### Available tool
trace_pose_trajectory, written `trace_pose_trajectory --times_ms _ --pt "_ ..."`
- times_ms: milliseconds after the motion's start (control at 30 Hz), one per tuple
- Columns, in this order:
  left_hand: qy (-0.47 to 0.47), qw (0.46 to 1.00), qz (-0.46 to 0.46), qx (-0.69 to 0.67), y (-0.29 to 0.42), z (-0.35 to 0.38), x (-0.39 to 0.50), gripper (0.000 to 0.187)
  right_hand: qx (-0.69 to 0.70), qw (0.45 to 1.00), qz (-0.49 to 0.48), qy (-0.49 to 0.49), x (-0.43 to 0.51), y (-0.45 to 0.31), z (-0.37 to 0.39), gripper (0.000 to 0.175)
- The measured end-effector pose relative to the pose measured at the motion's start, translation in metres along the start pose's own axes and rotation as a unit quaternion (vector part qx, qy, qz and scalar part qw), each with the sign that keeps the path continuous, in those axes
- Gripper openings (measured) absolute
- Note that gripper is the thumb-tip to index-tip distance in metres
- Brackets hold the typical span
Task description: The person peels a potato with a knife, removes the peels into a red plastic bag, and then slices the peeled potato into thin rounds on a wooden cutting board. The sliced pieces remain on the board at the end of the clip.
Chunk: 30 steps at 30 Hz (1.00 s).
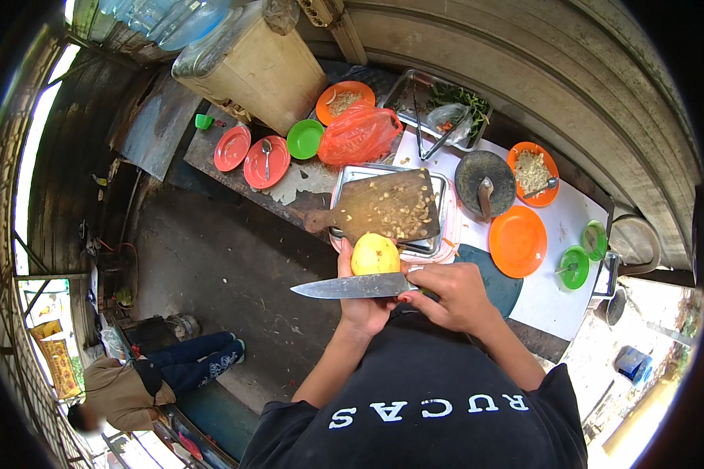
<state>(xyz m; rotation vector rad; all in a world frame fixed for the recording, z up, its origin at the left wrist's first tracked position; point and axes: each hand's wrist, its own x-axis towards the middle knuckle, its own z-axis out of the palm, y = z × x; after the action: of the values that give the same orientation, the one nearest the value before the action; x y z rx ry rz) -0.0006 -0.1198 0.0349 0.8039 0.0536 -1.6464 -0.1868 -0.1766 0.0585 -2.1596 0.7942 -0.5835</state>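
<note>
My left hand (364, 313) cups a yellow, rounded fruit or vegetable (375, 252) with a few brown specks, held in front of my chest. Gripped by its handle in my right hand (454, 293) is a kitchen knife (352, 286). Its broad blade points left and lies across the near side of the yellow piece; whether the edge touches it I cannot tell. Just beyond my hands, a wooden cutting board (364, 202) with many small pale pieces rests on a metal tray (347, 176).
Right of the board stand a stone mortar (466, 176) with a pestle (485, 199), an orange plate (517, 240) and green bowls (574, 267). Tongs (420, 138) lean on a tray of greens (475, 108). A red plastic bag (358, 135) lies behind. Another person (123, 381) is at lower left.
</note>
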Motion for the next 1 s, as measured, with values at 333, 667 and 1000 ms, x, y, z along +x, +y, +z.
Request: trace_pose_trajectory --times_ms 333,667,1000 --pt "0.033 0.999 0.001 -0.006 0.000 -0.007 0.000 0.069 -0.003 0.998 0.017 0.060 -0.001 0.010 0.013 0.028" --pt "-0.008 1.000 0.001 0.001 -0.001 -0.007 -0.001 0.073 -0.043 0.988 0.127 0.078 -0.001 0.023 0.005 0.025" --pt "0.007 1.000 0.014 0.021 0.001 -0.013 -0.002 0.068 0.030 0.997 0.055 0.049 -0.003 0.001 0.008 0.026"
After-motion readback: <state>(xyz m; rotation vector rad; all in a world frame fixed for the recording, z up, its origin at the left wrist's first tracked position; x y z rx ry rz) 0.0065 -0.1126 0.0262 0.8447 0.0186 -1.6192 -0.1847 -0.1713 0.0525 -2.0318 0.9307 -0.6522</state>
